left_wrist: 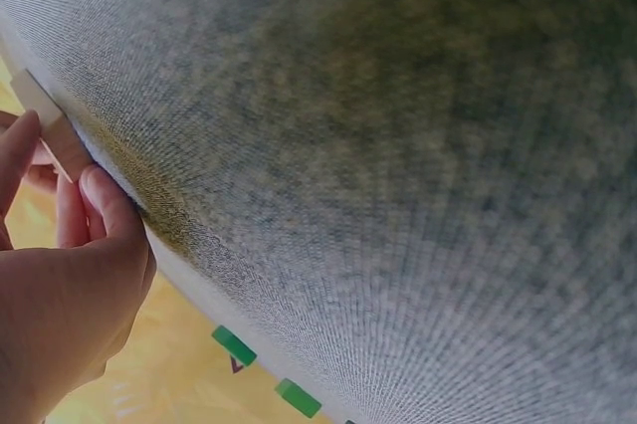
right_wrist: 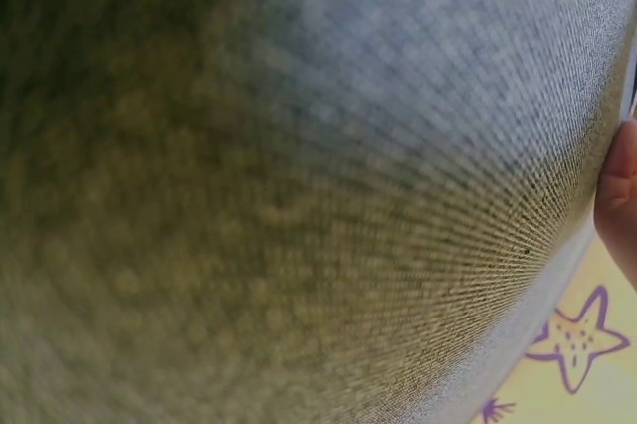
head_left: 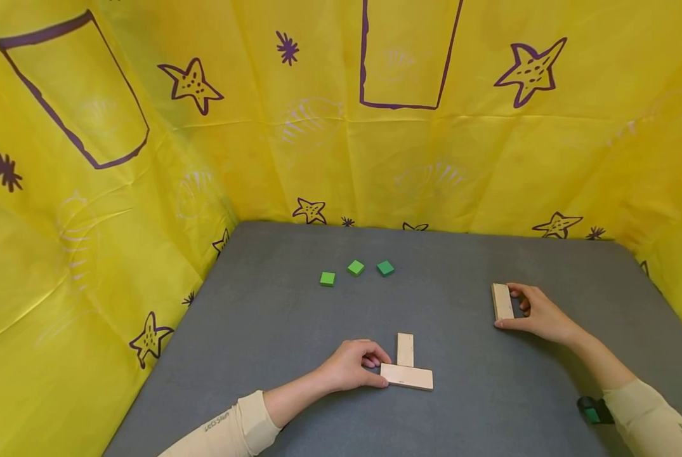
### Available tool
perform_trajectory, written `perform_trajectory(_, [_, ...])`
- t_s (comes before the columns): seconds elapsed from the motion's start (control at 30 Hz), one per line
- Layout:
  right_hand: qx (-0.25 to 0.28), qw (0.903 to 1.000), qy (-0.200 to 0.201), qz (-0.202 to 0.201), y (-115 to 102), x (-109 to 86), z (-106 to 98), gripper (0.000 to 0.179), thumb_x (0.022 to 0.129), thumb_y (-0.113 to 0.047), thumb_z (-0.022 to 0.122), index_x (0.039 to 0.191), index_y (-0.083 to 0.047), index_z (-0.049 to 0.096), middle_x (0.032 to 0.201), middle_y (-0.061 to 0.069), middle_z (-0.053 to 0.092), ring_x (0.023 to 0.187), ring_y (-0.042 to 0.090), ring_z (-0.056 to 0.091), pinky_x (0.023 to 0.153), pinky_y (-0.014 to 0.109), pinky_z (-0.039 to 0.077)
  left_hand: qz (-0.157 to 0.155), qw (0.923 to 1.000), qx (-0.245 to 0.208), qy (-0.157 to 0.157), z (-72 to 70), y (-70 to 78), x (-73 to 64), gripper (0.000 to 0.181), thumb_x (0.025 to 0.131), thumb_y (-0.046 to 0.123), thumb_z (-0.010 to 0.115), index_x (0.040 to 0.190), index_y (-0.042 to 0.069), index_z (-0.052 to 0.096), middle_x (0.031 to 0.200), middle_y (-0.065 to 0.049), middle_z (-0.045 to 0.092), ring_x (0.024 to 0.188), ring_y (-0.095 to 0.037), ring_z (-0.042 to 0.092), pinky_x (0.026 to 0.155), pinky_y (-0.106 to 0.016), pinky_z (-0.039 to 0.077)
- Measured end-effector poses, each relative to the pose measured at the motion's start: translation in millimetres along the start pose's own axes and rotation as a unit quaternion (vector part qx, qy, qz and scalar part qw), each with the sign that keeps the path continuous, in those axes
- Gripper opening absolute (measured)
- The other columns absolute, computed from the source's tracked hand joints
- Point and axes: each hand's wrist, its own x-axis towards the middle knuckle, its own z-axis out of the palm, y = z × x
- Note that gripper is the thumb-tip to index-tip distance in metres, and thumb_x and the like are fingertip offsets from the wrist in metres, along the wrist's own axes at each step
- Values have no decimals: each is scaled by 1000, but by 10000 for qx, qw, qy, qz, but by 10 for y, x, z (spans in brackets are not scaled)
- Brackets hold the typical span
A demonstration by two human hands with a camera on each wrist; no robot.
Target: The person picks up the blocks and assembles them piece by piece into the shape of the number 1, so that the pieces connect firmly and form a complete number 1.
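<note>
My left hand [head_left: 352, 366] pinches the left end of a pale wooden block [head_left: 406, 376] lying crosswise on the grey table. A second wooden block [head_left: 405, 350] points away from its far edge, so the two form a T shape. To the right, my right hand [head_left: 537, 314] grips a third wooden block [head_left: 502, 302] between thumb and fingers at its near and far ends. The left wrist view shows fingers [left_wrist: 111, 203] at a wooden block [left_wrist: 55, 130]. Only part of the right hand [right_wrist: 619, 195] shows in the right wrist view; its block is hidden there.
Two light green tiles [head_left: 327, 279] and a darker green tile [head_left: 385, 268] lie farther back on the grey table [head_left: 295, 324]. Yellow cloth [head_left: 341, 158] with purple starfish drawings hangs along the table's back and sides. A dark strap [head_left: 594, 410] is at the right wrist.
</note>
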Motion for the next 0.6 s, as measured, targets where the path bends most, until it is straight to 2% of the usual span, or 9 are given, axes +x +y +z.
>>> perform_trajectory(0.3, [67,9999,61,44,-26,12,9,92,77,-35,83,139,12,34,119,22,46,93,27,41,71,30,38,-14,10000,-28,-2,-2,-3,2,27,72,8,86,95,10,73,85,8,61,80,-2,56,77,-18,49])
perform_trajectory(0.6, [86,9997,190,99,-95,8,33,94,75,-33,85,138,13,34,123,29,46,101,39,46,78,47,43,-23,10000,-6,-13,-2,-1,-1,27,72,8,86,95,10,73,85,9,61,80,-2,56,77,-18,49])
